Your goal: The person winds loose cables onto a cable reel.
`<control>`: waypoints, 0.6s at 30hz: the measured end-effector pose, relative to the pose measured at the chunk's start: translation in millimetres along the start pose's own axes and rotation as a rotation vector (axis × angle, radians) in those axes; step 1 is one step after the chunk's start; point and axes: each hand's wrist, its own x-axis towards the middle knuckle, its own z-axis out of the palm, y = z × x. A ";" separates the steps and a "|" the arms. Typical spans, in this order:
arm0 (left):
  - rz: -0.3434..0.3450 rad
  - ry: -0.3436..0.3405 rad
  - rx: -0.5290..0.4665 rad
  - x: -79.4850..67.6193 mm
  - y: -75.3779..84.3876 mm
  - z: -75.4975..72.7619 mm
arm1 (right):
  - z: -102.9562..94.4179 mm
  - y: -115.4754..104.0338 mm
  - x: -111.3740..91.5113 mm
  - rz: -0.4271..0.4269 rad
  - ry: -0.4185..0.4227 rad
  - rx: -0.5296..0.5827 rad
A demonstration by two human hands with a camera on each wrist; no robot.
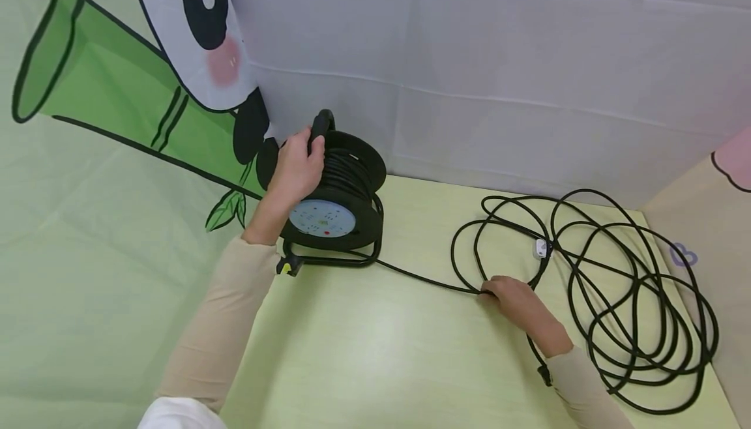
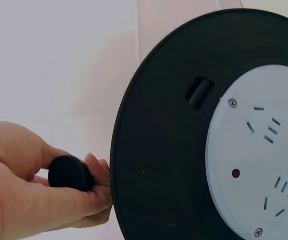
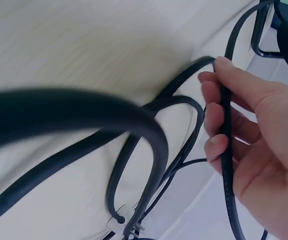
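A black cable reel with a pale blue socket plate stands upright on its tube frame near the back wall. My left hand grips the reel's handle; in the left wrist view the fingers wrap round its black handle end. Black cable is wound on the drum, and one length runs along the tabletop to my right hand. In the right wrist view, that hand's curled fingers hold the cable against the palm.
Loose cable loops spread across the table's right side. A white plug lies among them, with a small black piece lower down. A black and yellow knob sits at the frame's foot. Printed cloth borders the left; a pale wall stands behind.
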 end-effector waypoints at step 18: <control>-0.007 -0.035 -0.031 -11.4 6.4 8.0 | 2.2 25.5 -4.1 -0.056 0.197 -0.021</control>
